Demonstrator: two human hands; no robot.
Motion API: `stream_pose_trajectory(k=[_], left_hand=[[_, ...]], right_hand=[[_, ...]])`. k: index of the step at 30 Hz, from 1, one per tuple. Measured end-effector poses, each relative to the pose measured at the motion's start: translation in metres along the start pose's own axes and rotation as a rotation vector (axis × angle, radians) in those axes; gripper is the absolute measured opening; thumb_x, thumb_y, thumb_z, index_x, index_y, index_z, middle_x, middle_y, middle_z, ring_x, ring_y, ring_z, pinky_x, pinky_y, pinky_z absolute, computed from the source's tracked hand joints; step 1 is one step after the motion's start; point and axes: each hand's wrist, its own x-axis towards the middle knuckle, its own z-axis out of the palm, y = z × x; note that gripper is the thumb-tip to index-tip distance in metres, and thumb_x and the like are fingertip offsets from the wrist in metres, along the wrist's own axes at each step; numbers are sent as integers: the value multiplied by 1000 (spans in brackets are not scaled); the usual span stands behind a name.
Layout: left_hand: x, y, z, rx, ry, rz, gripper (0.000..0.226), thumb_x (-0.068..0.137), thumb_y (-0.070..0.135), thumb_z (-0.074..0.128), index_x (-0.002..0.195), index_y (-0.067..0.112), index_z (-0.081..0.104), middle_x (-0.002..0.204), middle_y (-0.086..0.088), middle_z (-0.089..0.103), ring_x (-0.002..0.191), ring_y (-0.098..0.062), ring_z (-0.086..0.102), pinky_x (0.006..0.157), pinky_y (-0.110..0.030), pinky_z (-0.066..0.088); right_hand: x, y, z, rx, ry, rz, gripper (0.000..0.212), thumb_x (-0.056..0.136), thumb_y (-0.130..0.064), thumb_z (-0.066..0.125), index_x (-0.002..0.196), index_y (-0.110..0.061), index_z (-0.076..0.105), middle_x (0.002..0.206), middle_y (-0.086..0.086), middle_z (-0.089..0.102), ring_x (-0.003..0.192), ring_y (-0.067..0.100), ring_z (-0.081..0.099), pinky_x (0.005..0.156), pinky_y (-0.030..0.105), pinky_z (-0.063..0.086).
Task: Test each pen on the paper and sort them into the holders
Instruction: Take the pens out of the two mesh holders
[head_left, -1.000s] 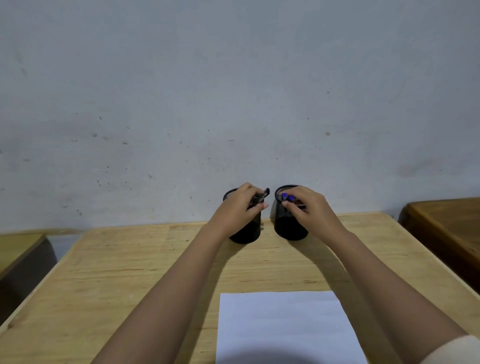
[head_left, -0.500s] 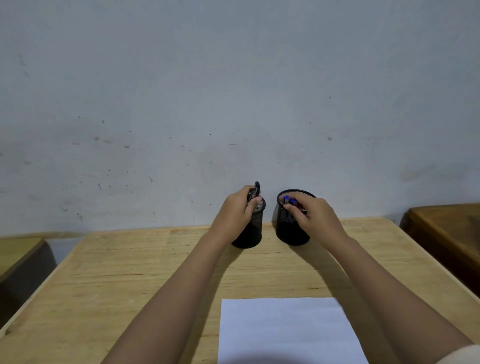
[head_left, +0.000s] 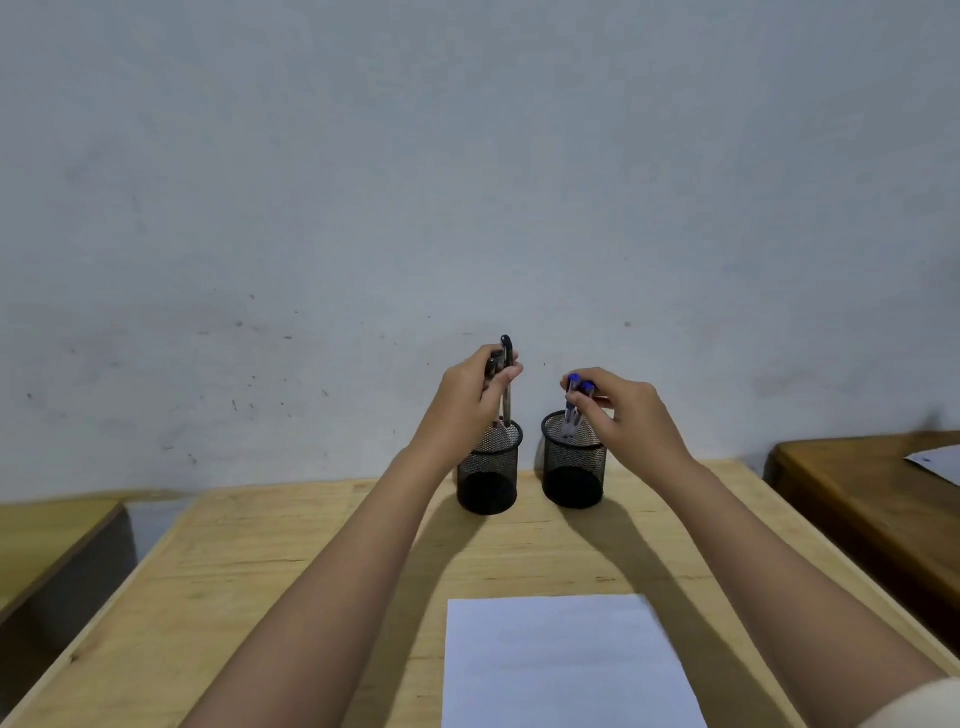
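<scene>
Pens (head_left: 506, 400) partway in mesh holders (head_left: 488, 467)

A plain classroom or study room is suggested. A light wooden worktop (head_left: 260, 571) is set against a bare, pale wall (head_left: 467, 182) that is scuffed and speckled with dark marks. Further desks are seen on both sides: a left desk (head_left: 47, 530) of similar wood and a darker right desk (head_left: 857, 493) with a sheet (head_left: 935, 462) on it. Desk work is indicated by the left mesh holder (head_left: 488, 470) and right mesh holder (head_left: 574, 470) at the worktop's far edge, and by white paper (head_left: 561, 665) at its near edge.
</scene>
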Motion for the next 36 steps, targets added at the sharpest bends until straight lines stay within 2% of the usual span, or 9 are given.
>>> stream_pose_trajectory(k=[3,7,10,12,14,20,24,33,36], left_hand=[[-14,19,-12,3,-14,19,23,95,22,52,113,8,58,108,-9,69,102,-19,64,82,-34,50],[-44,38,-26,0,-83,18,20,95,21,51,112,12,57,108,-2,67,101,-11,63,85,-23,49],[-66,26,-30,183,-256,23,10,97,21,49,102,14,55,88,7,65,77,2,60,66,-12,43],[-81,9,-30,309,-362,-7,8,97,23,48,95,16,51,79,-2,62,66,-14,60,63,-26,44],[-91,-10,-28,388,-444,-56,11,96,24,50,101,16,54,87,-9,62,75,-29,58,67,-35,43],[-104,-49,-12,436,-559,-122,25,94,21,51,117,13,58,105,-7,66,91,-23,59,79,-37,46],[-100,-67,3,433,-606,-128,22,94,22,51,111,11,60,101,-7,64,86,-23,56,71,-34,43],[-91,-95,16,419,-632,-95,31,89,30,60,117,16,59,111,0,58,100,-14,53,83,-25,41],[-94,-100,16,413,-653,-124,44,86,40,62,123,18,55,117,4,52,105,-14,52,90,-30,44]], right_hand=[[-10,-20,-16,17,25,-36,16,89,-22,58,104,-22,64,90,0,71,90,17,69,82,46,54],[-37,-44,-33,-4,33,-103,15,89,-21,58,103,-19,64,88,-1,70,86,19,69,80,45,55],[-61,-46,-36,-164,-51,-120,14,90,-24,55,102,-20,62,84,1,70,80,23,66,71,39,52],[-76,-36,-31,-325,-158,-101,13,92,-26,52,100,-20,60,83,3,68,77,26,61,65,35,46],[-87,-22,-21,-465,-276,-84,16,93,-25,49,102,-18,60,91,5,68,81,27,60,65,35,43],[-92,23,17,-411,-527,-9,21,89,-14,52,103,-13,66,96,12,66,86,28,59,73,37,48],[-86,43,31,-312,-523,62,14,85,-22,61,96,-19,69,95,6,66,86,17,55,69,24,44],[-81,62,43,-287,-494,57,26,88,-30,59,111,-20,63,107,-3,64,97,13,53,82,23,41],[-85,62,44,-285,-498,70,35,88,-32,59,120,-19,57,113,-2,61,103,14,51,89,24,42]])
